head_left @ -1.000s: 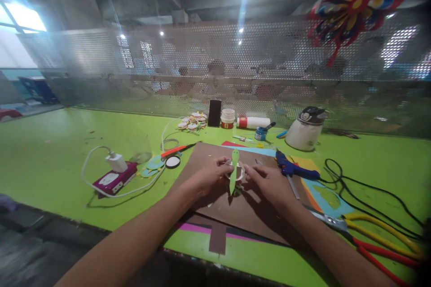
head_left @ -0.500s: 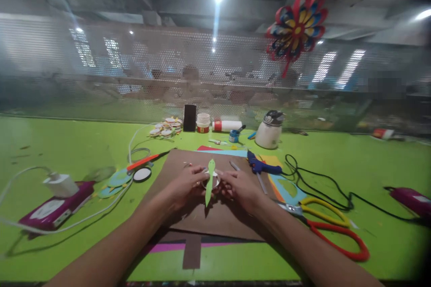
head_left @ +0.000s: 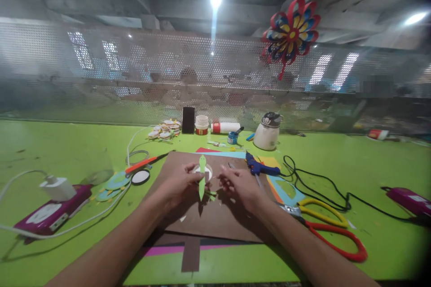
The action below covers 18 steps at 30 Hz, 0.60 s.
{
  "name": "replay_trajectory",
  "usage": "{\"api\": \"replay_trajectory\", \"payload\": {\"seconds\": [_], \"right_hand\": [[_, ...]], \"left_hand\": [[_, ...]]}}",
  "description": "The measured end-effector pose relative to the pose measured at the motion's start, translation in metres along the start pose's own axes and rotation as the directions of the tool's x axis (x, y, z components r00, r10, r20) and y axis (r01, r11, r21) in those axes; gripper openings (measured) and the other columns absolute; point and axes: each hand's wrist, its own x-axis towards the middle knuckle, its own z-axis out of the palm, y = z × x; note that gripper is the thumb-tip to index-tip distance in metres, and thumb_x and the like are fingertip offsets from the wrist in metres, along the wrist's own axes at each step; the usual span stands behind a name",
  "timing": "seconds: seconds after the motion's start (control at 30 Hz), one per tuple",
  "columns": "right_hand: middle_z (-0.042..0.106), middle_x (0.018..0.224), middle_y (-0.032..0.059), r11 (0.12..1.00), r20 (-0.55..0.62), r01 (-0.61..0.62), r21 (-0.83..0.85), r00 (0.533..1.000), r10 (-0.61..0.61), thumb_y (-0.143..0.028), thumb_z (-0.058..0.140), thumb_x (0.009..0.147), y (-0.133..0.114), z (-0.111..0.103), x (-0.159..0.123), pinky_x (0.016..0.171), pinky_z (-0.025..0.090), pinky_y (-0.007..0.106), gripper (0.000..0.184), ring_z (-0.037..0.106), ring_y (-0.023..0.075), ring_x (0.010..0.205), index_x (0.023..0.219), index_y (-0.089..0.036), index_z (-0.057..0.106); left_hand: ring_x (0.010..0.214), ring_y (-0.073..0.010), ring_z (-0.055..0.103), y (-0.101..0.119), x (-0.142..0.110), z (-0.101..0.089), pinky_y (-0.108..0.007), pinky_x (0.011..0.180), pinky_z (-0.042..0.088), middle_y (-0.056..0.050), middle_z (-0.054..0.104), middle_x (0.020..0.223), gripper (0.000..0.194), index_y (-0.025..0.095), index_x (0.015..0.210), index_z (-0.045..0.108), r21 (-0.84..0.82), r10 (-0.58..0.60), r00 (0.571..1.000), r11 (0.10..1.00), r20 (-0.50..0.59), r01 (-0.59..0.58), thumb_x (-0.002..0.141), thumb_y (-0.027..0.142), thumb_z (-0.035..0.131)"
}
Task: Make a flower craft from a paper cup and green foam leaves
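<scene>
My left hand (head_left: 182, 184) is closed on a round white paper piece (head_left: 208, 171). Across its front runs a pointed light-green paper strip (head_left: 202, 184), with two dark dots near its top. Just to the right, apart from the round piece, is my right hand (head_left: 237, 186). Its fingers are curled with the tips close together, and I cannot make out what is between them. Both hands are over a brown board (head_left: 188, 222). Small green scraps (head_left: 211, 196) show below the round piece.
A blue glue gun (head_left: 261, 167) and large scissors (head_left: 332, 228) lie right, near a black cord. An orange-handled cutter (head_left: 143, 163), a round black-rimmed disc (head_left: 140, 177) and a purple power strip (head_left: 54, 213) are left. A bottle (head_left: 267, 132), jar (head_left: 232, 137) and phone (head_left: 188, 120) stand behind.
My right hand has come away from the round piece. My left hand keeps the piece and green strip, now slightly further left. The whole view has shifted a little.
</scene>
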Motion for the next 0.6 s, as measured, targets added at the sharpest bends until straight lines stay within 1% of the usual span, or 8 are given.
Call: {"api": "replay_trajectory", "payload": {"seconds": [0.1, 0.13, 0.2, 0.27, 0.37, 0.47, 0.53, 0.6], "right_hand": [[0.06, 0.062, -0.0043, 0.993, -0.181, 0.112, 0.029, 0.978, -0.105, -0.04, 0.061, 0.09, -0.013, -0.02, 0.009, 0.049, 0.042, 0.02, 0.031, 0.052, 0.0062, 0.05, 0.074, -0.013, 0.063], [0.06, 0.064, -0.0044, 0.988, -0.238, 0.149, 0.037, 0.962, -0.136, -0.039, 0.059, 0.092, -0.018, -0.028, 0.012, 0.049, 0.043, 0.02, 0.031, 0.052, 0.0063, 0.051, 0.076, -0.013, 0.063], [0.059, 0.065, -0.0046, 0.977, -0.336, 0.211, 0.039, 0.923, -0.187, -0.038, 0.056, 0.094, -0.027, -0.045, 0.017, 0.049, 0.043, 0.02, 0.03, 0.052, 0.0064, 0.052, 0.077, -0.013, 0.061], [0.058, 0.067, -0.0045, 0.967, -0.404, 0.252, 0.03, 0.888, -0.219, -0.036, 0.056, 0.094, -0.032, -0.06, 0.021, 0.049, 0.044, 0.02, 0.027, 0.052, 0.0066, 0.053, 0.08, -0.014, 0.061], [0.06, 0.074, -0.0032, 0.962, -0.46, 0.273, -0.004, 0.854, -0.244, -0.033, 0.057, 0.094, -0.031, -0.072, 0.026, 0.052, 0.048, 0.022, 0.021, 0.055, 0.0073, 0.057, 0.087, -0.014, 0.061], [0.063, 0.082, -0.001, 0.967, -0.464, 0.246, -0.064, 0.851, -0.247, -0.033, 0.058, 0.093, -0.023, -0.076, 0.032, 0.056, 0.051, 0.024, 0.019, 0.058, 0.0088, 0.062, 0.095, -0.014, 0.062], [0.063, 0.085, -0.0001, 0.968, -0.44, 0.222, -0.118, 0.862, -0.251, -0.034, 0.057, 0.093, -0.016, -0.076, 0.035, 0.058, 0.052, 0.025, 0.021, 0.059, 0.0096, 0.065, 0.097, -0.014, 0.062], [0.063, 0.084, -0.0001, 0.961, -0.4, 0.205, -0.187, 0.877, -0.265, -0.036, 0.056, 0.094, -0.009, -0.073, 0.037, 0.058, 0.052, 0.026, 0.023, 0.059, 0.0097, 0.064, 0.097, -0.014, 0.062]], "left_hand": [[0.054, -0.0178, 0.064, 0.018, 0.004, -0.015, -0.03, 0.05, 0.055, -0.01, 0.069, 0.073, 0.011, 0.009, 0.085, 0.063, -0.077, 0.068, 0.981, 0.994, -0.183, -0.084, 0.076, 0.005, 0.061], [0.056, -0.0175, 0.065, 0.025, 0.006, -0.021, -0.028, 0.05, 0.055, -0.01, 0.069, 0.076, 0.012, 0.009, 0.087, 0.063, -0.139, 0.109, 0.961, 0.979, -0.255, -0.148, 0.077, 0.003, 0.06], [0.062, -0.0159, 0.068, 0.036, 0.01, -0.033, -0.025, 0.057, 0.058, -0.009, 0.068, 0.076, 0.015, 0.009, 0.081, 0.06, -0.206, 0.167, 0.894, 0.94, -0.416, -0.271, 0.076, -0.005, 0.056], [0.066, -0.0135, 0.068, 0.044, 0.014, -0.042, -0.023, 0.065, 0.059, -0.007, 0.068, 0.076, 0.019, 0.01, 0.075, 0.057, -0.214, 0.184, 0.853, 0.922, -0.489, -0.322, 0.077, -0.008, 0.052], [0.068, -0.0131, 0.068, 0.046, 0.017, -0.051, -0.025, 0.071, 0.06, -0.006, 0.067, 0.074, 0.019, 0.011, 0.072, 0.054, -0.221, 0.198, 0.821, 0.905, -0.535, -0.362, 0.078, -0.006, 0.052], [0.065, -0.0107, 0.066, 0.043, 0.019, -0.052, -0.024, 0.07, 0.059, -0.003, 0.065, 0.072, 0.019, 0.012, 0.072, 0.053, -0.227, 0.207, 0.813, 0.897, -0.544, -0.38, 0.079, -0.005, 0.051], [0.064, -0.0093, 0.065, 0.039, 0.018, -0.049, -0.02, 0.067, 0.057, -0.002, 0.065, 0.072, 0.02, 0.013, 0.071, 0.053, -0.234, 0.2, 0.834, 0.903, -0.514, -0.361, 0.079, -0.005, 0.05], [0.063, -0.0094, 0.065, 0.033, 0.016, -0.043, -0.017, 0.062, 0.055, -0.002, 0.065, 0.07, 0.021, 0.014, 0.071, 0.054, -0.245, 0.175, 0.878, 0.919, -0.446, -0.308, 0.078, -0.005, 0.052]]}}
